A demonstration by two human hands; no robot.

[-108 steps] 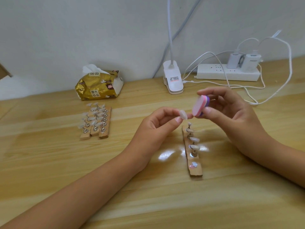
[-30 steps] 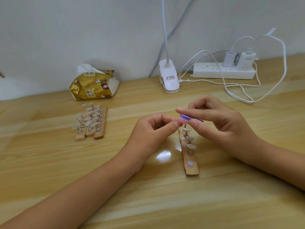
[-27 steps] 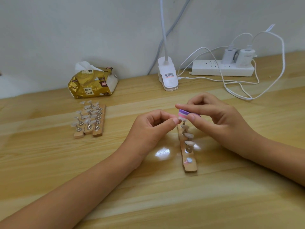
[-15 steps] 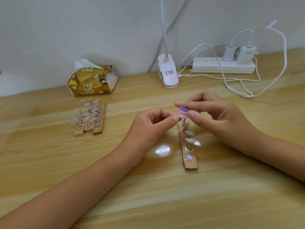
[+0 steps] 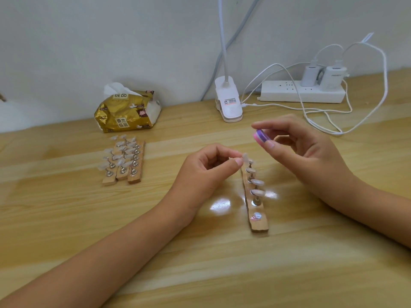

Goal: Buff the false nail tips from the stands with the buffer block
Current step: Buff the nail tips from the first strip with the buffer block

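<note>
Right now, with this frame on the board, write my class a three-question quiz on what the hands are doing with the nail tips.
1. True or false: the buffer block touches the nail tip pinched by the left hand.
2. The right hand grips: A the buffer block; B a cable; C nothing.
3. How many wooden stands lie side by side in front of the tissue pack?
Key: 1 false, they are apart; 2 A; 3 three.

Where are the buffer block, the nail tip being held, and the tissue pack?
buffer block (image 5: 259,136), head view, on its pink and purple edge.
nail tip (image 5: 245,157), head view, on its exposed upper end.
tissue pack (image 5: 124,116), head view, on its gold front.
</note>
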